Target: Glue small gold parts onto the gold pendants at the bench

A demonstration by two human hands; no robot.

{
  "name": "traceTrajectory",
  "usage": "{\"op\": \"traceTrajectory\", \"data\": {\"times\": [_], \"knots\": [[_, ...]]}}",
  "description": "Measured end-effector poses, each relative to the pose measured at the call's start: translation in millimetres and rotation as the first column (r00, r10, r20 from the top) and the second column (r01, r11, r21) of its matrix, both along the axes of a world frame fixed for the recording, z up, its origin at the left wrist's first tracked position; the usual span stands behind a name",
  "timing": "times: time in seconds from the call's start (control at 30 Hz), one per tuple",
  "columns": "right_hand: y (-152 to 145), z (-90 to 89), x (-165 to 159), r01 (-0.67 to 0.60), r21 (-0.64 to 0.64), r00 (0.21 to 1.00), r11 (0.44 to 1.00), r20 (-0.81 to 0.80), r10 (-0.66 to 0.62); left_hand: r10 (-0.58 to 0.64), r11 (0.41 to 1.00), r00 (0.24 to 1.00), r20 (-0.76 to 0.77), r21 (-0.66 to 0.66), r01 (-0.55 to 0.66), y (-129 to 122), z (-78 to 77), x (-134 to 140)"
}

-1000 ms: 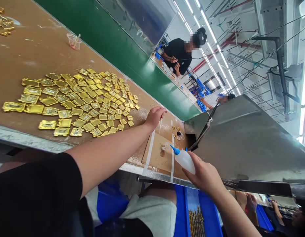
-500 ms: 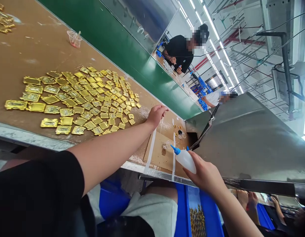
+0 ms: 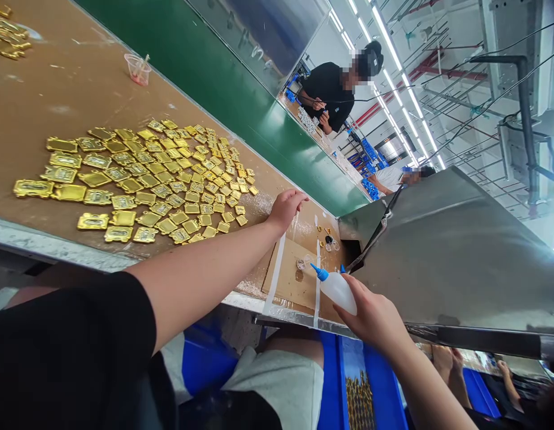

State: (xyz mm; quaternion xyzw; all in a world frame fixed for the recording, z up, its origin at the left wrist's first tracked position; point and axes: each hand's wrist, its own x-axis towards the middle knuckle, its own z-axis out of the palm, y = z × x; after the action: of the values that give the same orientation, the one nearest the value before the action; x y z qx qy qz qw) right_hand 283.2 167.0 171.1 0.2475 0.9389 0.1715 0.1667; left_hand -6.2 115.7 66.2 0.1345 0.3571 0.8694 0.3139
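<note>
My right hand point(image 3: 370, 310) is wrapped round a white squeeze bottle point(image 3: 338, 290) with a blue nozzle, which points up and left. Just behind that nozzle, a small clear plastic cup point(image 3: 302, 263) is on the cardboard sheet point(image 3: 288, 282). My left hand point(image 3: 285, 208) is over the bench to the right of many gold metal plates point(image 3: 158, 191). Its fingers are curled together, and whatever they may hold is hidden. The gold plates lie spread out flat, some showing a recessed face.
A clear cup point(image 3: 137, 70) with reddish contents and a stick stands far back. More gold pieces point(image 3: 6, 37) lie at far left. Metal sheeting point(image 3: 460, 257) rises on the right. Below is a blue bin point(image 3: 333, 382) beside gold parts point(image 3: 360, 400). A co-worker point(image 3: 330, 89) works across the bench.
The whole view has shifted slightly, with the bench and plates a little to the right in the picture. Both hands keep their poses, and the bottle stays in my right hand.
</note>
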Motion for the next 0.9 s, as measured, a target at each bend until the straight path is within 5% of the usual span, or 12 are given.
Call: {"op": "traceTrajectory", "data": {"times": [0.57,0.77,0.9], "knots": [[4,-9.8,3,0.032,-0.025,0.999,0.999,-0.038,-0.033,-0.013,1.000,1.000,0.007,0.008,0.013,-5,3.8,2],[5,-14.4,8,0.128,-0.224,0.979,0.966,-0.129,-0.159,-0.024,1.000,1.000,0.014,0.017,0.024,-2,0.6,1],[15,-19.5,17,0.112,-0.459,0.879,0.881,-0.368,-0.304,-0.021,1.000,1.000,0.010,0.010,0.021,0,-1.4,1]]}}
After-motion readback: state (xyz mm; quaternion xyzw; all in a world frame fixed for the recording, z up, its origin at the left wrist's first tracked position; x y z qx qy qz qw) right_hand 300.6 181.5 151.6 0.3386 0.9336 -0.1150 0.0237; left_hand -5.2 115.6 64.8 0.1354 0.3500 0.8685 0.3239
